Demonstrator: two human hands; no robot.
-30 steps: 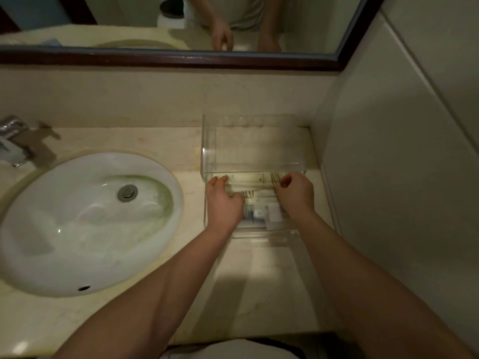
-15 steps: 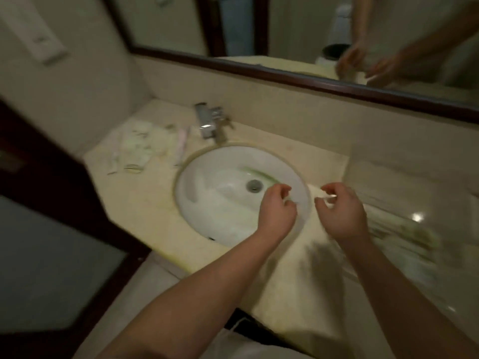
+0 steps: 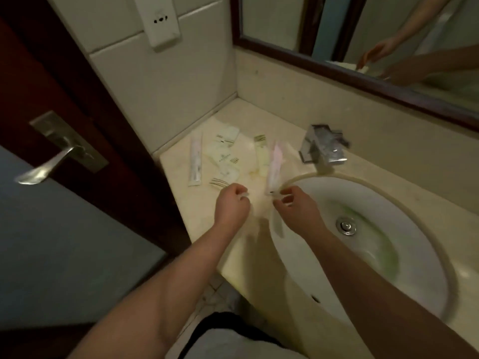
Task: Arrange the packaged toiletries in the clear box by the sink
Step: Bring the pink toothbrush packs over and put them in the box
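Note:
Several packaged toiletries (image 3: 225, 158) lie on the beige counter (image 3: 241, 250) left of the sink: flat white sachets with dark stripes, a long white packet (image 3: 195, 161) and a long pink-tinted packet (image 3: 275, 164). My right hand (image 3: 298, 211) pinches the near end of the pink-tinted packet, which looks blurred and tilted. Just below a striped sachet (image 3: 219, 183) is my left hand (image 3: 232, 207), its fingers loosely curled with nothing seen in them. The clear box is out of view.
The white oval sink (image 3: 383, 255) fills the right, with a chrome tap (image 3: 322, 149) behind it. A mirror (image 3: 363, 42) runs along the back wall. A dark door with a metal handle (image 3: 51, 161) stands at the left, close to the counter's edge.
My view swung left from the clear box to the counter's left end. Both hands left the box, crossed over the sink and reached the loose packets; my right hand took hold of the pink-tinted packet.

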